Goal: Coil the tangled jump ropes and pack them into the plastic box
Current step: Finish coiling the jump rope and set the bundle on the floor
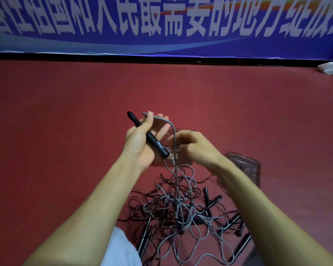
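- A black handle is gripped in the left hand, with the thumb laid across it and the fingers stretched out beyond.
- A grey cord is draped over those fingers and drops straight down to the pile.
- The right hand is curled at the cord; whether it is pinched cannot be told through the blur.
- The tangled jump ropes are heaped on the red floor, below the wrists.
- The clear plastic box is seen behind the hands, its lid lying just to the right.
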{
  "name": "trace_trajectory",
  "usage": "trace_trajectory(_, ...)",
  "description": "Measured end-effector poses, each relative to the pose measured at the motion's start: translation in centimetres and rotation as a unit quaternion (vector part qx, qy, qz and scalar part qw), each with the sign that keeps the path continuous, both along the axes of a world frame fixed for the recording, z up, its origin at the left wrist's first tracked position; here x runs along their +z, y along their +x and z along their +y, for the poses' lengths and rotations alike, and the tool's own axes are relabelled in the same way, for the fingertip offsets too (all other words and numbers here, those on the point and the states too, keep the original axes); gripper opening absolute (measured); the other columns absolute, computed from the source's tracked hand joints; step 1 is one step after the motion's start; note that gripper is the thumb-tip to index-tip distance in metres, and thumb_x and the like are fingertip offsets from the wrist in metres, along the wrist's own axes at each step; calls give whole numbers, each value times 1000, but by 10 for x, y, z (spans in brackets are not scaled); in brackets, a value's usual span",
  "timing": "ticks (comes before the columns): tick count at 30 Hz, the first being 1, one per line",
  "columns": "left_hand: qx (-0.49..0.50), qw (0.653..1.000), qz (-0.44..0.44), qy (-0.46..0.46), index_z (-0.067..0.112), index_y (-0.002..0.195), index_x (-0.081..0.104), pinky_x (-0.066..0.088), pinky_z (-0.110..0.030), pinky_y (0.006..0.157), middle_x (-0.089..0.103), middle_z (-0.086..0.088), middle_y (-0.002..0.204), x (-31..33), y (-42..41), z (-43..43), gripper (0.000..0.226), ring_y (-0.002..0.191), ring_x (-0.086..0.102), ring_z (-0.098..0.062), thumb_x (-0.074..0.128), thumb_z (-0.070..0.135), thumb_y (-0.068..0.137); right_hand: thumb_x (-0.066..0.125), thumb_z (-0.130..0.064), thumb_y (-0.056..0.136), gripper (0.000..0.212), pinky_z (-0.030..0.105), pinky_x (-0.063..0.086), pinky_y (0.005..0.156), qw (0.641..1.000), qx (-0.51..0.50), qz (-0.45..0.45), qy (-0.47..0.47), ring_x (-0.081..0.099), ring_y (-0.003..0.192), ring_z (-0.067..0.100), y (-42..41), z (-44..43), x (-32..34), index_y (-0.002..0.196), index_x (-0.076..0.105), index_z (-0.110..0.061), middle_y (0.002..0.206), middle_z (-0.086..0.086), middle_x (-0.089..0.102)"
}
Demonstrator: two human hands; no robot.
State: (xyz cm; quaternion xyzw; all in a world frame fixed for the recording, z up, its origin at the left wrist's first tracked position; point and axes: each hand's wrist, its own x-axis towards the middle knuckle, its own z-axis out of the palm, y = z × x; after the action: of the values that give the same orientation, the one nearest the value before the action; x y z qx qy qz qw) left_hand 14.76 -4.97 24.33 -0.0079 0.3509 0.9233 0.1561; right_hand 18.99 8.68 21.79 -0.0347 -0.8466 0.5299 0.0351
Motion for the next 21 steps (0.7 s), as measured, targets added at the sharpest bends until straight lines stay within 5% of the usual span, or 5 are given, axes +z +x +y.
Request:
trace_trajectory(3, 10, 997, -17, 74, 4, 83, 60, 61, -27, 68, 70, -6, 73, 5, -6, -11, 18, 70, 73, -16, 54, 13, 98, 58, -8, 91, 21, 29, 51, 88, 994, 50, -10, 100, 66, 92, 12, -1, -9, -12, 90, 65, -27, 95, -5, 72)
trace_trajectory(9, 59, 992, -53, 99, 0, 86, 58, 60, -26, 62, 69, -9, 73, 5, -9, -17, 16, 64, 72, -16, 54, 11, 98, 63, -7, 92, 13, 28, 56, 61, 999, -7, 34, -37, 69, 67, 16, -2, -20, -15, 81, 66, -12, 75, 6, 72)
trace_trajectory(16, 89, 993, -69, -43, 0, 88, 52, 62, -33, 66, 62, -17, 79, -12, -11, -12, 15, 73, 67, -26, 51, 10, 99, 64, -4, 91, 15, 33, 56, 56, 970, -128, 59, -198, 68, 56, 22, -3, -16, 0, 77, 64, -8, 65, 5, 70)
trace_trajectory(21, 0, 964, 67, -258, 5, 92, 58, 61, -30, 68, 64, -14, 84, -24, -2, -2, 12, 72, 66, -20, 50, 7, 100, 62, -2, 91, 9, 26, 55, 46, 921, -153, 104, -342, 67, 52, 16, 3, -12, 20, 82, 61, 0, 65, 7, 68)
